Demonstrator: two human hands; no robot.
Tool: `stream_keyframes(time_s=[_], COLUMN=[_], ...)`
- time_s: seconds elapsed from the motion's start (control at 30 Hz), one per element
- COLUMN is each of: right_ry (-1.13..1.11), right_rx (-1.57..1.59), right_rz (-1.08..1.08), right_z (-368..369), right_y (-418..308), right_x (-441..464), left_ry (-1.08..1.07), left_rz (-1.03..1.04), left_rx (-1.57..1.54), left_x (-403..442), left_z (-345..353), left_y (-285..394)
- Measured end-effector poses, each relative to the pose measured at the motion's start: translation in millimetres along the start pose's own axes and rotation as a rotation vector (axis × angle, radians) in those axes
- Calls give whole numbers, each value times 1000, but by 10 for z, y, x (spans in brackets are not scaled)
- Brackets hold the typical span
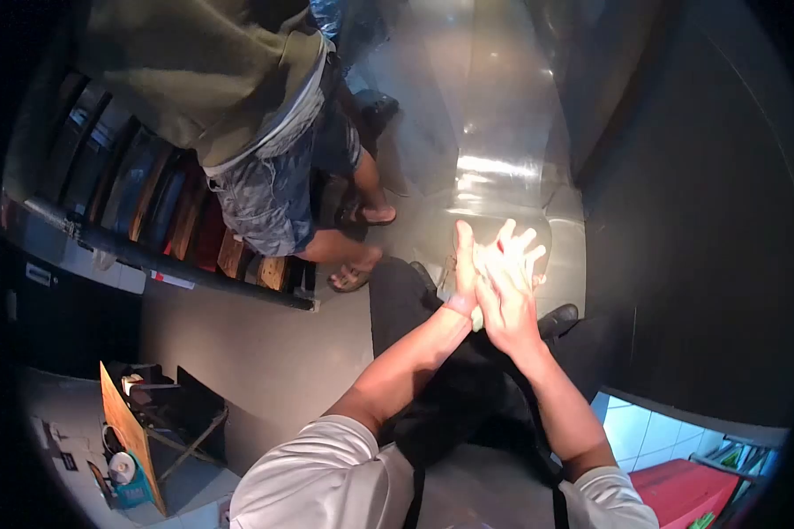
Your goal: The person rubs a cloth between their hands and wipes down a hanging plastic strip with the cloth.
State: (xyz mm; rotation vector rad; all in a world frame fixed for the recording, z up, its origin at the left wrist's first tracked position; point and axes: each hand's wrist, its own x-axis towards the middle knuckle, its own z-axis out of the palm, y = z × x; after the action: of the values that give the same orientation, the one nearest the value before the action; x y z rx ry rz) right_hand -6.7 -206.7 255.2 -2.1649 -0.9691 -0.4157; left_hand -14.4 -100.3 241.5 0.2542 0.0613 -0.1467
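Observation:
In front of my lap, my left hand and my right hand are pressed together under bright light. My right hand lies flat across the left, with its fingers extended. The left thumb points up, and several spread fingertips show beyond the right hand. A small pale greenish thing shows low between the two wrists; its kind is unclear. Strong glare washes out the fingers, and the palms face each other out of sight.
Another person in camouflage shorts and sandals stands at upper left beside a slatted rack. Shiny sheeting lies ahead of me. A dark panel rises on the right. A wooden board leans at lower left; a red box sits lower right.

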Motion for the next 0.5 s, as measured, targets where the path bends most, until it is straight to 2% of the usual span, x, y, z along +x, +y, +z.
stream_keyframes(time_s=[0.07,0.1,0.13,0.2,0.23,0.27,0.3,0.37,0.43,0.47,0.5], right_ry=[-141,-83,-117,-75,-6,92,205,120,147,134,145], right_rx=[-212,-377,-129,254,396,218,26,-20,-236,167,347], right_rz=[-6,13,211,347,285,179,93,-90,-165,156,297], right_z=[-93,-103,-105,-171,-146,-3,137,-99,-142,-229,-277], right_y=[64,166,386,445,345,188,30,-121,11,122,186], right_x=[-58,39,161,260,244,90,-67,1,117,311,396], left_ry=[-63,-80,-172,-180,-189,-120,-144,-555,-333,-222,-235], left_rz=[28,26,7,3,7,-12,-94,-102,-27,6,15], left_rx=[-26,-39,-166,-76,-29,10,-26,-61,-89,-104,-27], left_x=[-35,-104,-104,-106,-85,0,116,301,104,7,28], left_z=[74,79,123,236,272,219,98,-123,175,327,378], left_y=[-10,-67,-127,-187,-191,-134,-4,119,119,82,-16])
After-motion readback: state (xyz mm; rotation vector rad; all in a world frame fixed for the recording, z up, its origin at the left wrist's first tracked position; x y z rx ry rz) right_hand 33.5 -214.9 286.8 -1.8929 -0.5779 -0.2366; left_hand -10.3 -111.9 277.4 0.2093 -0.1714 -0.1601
